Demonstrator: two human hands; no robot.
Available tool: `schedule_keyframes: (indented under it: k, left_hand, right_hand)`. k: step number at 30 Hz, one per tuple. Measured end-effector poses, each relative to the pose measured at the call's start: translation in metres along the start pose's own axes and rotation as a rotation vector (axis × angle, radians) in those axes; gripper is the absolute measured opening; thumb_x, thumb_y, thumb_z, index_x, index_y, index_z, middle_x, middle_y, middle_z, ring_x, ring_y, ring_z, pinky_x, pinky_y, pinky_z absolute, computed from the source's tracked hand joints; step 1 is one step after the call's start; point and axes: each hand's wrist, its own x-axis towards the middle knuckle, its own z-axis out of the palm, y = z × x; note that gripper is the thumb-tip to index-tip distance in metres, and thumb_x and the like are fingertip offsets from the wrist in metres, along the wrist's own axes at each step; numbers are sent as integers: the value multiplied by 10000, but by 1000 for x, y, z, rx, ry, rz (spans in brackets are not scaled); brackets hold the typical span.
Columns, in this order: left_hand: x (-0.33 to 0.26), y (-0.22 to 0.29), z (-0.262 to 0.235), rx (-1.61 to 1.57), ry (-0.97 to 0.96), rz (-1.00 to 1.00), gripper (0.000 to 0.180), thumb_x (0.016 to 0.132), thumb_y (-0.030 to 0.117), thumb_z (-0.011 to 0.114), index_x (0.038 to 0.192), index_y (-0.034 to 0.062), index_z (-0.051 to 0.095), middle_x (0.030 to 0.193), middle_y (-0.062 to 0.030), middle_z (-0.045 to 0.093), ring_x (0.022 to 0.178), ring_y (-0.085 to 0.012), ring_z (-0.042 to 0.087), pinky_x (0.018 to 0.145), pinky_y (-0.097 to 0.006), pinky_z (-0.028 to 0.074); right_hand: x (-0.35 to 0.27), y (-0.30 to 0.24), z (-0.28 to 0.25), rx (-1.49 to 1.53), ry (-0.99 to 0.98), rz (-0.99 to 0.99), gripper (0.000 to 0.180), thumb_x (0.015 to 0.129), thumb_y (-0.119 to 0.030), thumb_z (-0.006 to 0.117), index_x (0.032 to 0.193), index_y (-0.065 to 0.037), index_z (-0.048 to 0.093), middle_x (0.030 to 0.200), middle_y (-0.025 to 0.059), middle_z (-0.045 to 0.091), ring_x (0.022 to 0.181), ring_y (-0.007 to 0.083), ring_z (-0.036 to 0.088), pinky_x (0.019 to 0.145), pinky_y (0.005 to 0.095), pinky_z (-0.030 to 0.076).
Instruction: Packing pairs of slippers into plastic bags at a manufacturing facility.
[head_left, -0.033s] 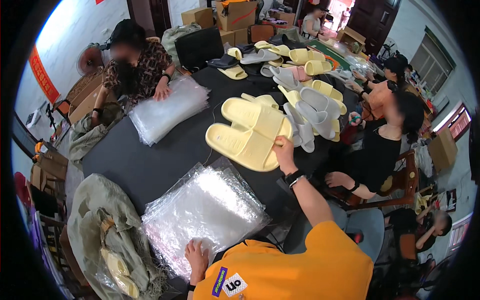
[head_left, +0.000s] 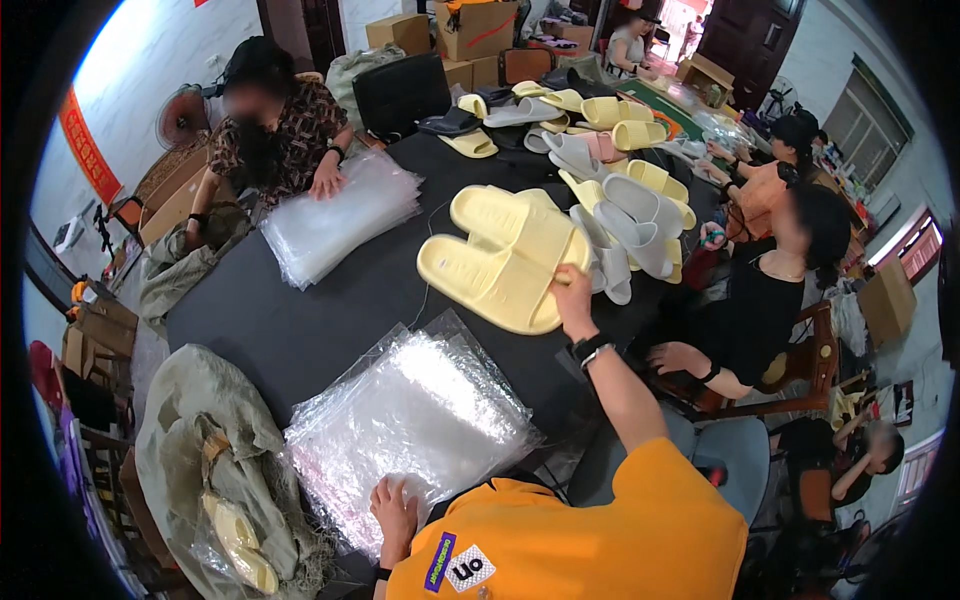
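A pair of pale yellow slide slippers [head_left: 480, 255] hangs over the table's middle, soles side by side, heels to the left. My right hand [head_left: 574, 300] pinches the nearer slipper at its toe end, by the strap. Under my left hand [head_left: 395, 510] is a stack of clear plastic bags [head_left: 410, 410] at the table's near edge. Those fingers lie spread on its near corner and hold nothing. Just beyond the raised pair, a pile of grey slippers [head_left: 640, 215] and yellow ones covers the table's right side.
A sack [head_left: 200, 400] at lower left holds bagged yellow slippers [head_left: 238, 540]. Across the dark table [head_left: 260, 330], a person [head_left: 285, 140] rests a hand on another bag stack [head_left: 340, 215]. A person in black [head_left: 750, 310] sits close on the right. A grey chair [head_left: 730, 465] stands beside my right arm.
My right hand has shifted the yellow slippers slightly right and away from me. My left hand stays on the bag stack.
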Motion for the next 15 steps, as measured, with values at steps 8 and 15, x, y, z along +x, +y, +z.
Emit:
schedule_keyframes:
  k: [8, 15]
  left_hand:
    - [13, 3, -5, 13, -35, 8, 371, 723, 166, 638, 1084, 122, 568, 1212, -160, 448, 1123, -367, 394, 891, -492, 344]
    - [17, -8, 17, 7, 55, 46, 387, 699, 150, 632, 1083, 159, 578, 1164, -137, 480, 1098, -348, 422, 908, -457, 352]
  right_hand:
    - [35, -15, 16, -216, -64, 20, 718, 693, -111, 693, 1307, -24, 331, 1312, 207, 325, 1183, 319, 359, 1009, 379, 289]
    - [-114, 2, 59, 13, -782, 217, 407, 787, -96, 616, 1174, -29, 512, 1150, 97, 497, 902, 171, 555, 808, 283, 459]
